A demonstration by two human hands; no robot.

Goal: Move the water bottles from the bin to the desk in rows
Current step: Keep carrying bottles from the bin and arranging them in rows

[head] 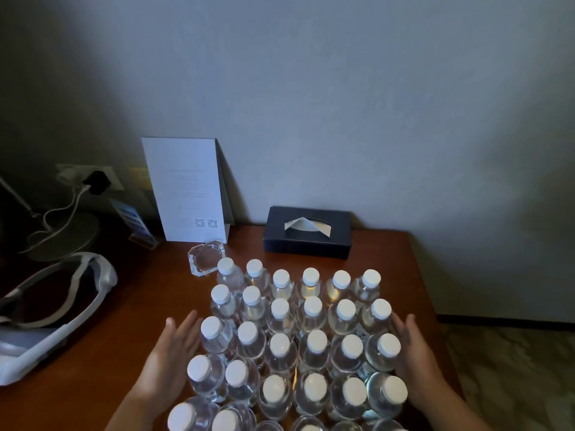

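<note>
- Standing upright on the wooden desk (389, 244), the water bottles (312, 337) are seen packed in rows, six across, each clear with a white cap; the block fills the view from the centre down to 6 o'clock, where the nearest row is cut off by the frame edge.
- The left hand (174, 346) is held at 9 o'clock of the block, fingers straight and together, palm turned toward the bottles; nothing is gripped. Whether the palm touches the nearest bottle cannot be told.
- The right hand (410, 343) is laid flat against the block's 3 o'clock side, fingers extended along the outer bottles, nothing being held in it.
- A clear faceted glass dish (206, 259) is found just beside the block's far-left corner, at 11 o'clock.
- A dark tissue box (308, 233), with a white tissue showing at its slot, is set against the wall at 12 o'clock of the bottles.
- A white folded card (186, 188) bearing two printed codes is stood by the wall at 11 o'clock.
- A white bin (46, 346) is seen on the desk at 9 o'clock, well apart from the bottles; its contents cannot be made out.
- A wall socket (93, 180) with a plug and white cable is visible at 10 o'clock.
</note>
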